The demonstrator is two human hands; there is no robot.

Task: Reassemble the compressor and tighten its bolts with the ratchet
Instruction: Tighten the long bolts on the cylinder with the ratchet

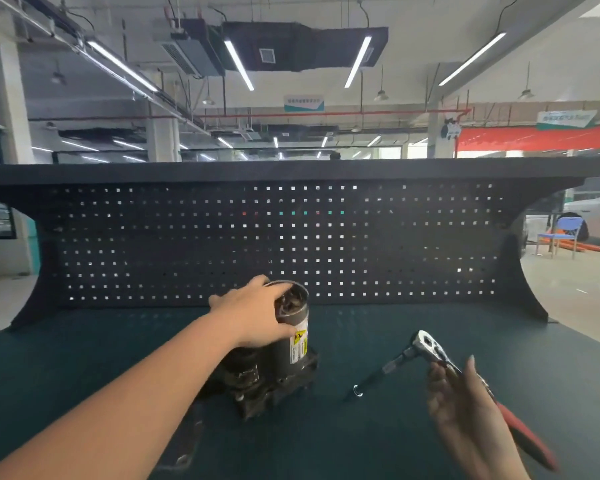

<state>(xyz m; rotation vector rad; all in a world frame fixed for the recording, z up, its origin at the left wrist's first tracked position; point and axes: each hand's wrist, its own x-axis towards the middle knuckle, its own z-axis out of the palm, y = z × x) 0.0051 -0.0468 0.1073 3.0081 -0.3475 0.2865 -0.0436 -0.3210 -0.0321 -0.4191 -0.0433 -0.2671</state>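
Grey-bodied compressor (288, 344) stands upright on the green surface (84, 358), its top end uncovered, my left hand (257, 313) wrapped round the upper cylinder. My right hand (465, 410) holds the ratchet (426, 344) by its red handle, extension tip resting apart from the unit. I judge bolt tightening not yet begun.

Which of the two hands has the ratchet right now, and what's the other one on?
The right hand holds the ratchet by its red handle, head raised over the bench. The left hand instead grips the top of the upright compressor cylinder.
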